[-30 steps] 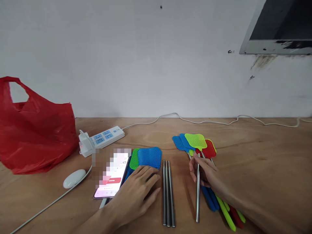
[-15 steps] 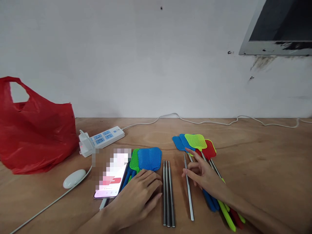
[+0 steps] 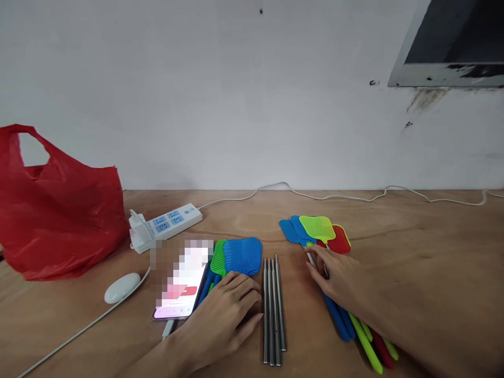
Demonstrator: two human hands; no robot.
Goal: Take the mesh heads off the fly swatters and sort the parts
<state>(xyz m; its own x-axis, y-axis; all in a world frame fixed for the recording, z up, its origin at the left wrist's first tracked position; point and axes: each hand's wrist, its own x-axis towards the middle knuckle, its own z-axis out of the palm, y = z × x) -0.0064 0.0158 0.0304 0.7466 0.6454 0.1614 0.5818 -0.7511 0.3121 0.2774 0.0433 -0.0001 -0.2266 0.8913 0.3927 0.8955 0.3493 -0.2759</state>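
My left hand lies flat on the wooden table, fingers together, resting on the handles of a small pile of blue and green fly swatter parts. Just right of it lies a row of several metal rods, side by side. My right hand rests palm down on a second pile of fly swatters in blue, green and red, its fingers curled over the thin metal shafts below the heads. Coloured plastic handles stick out under my right forearm.
A phone with a lit screen lies left of my left hand. Behind it are a white power strip, a white mouse-like object on a cable, and a red plastic bag at the far left. A white cable runs along the wall.
The loose metal rod my right hand held a second ago now lies with the row of rods. My right hand has gone back to the swatter pile. The left hand has stayed put.
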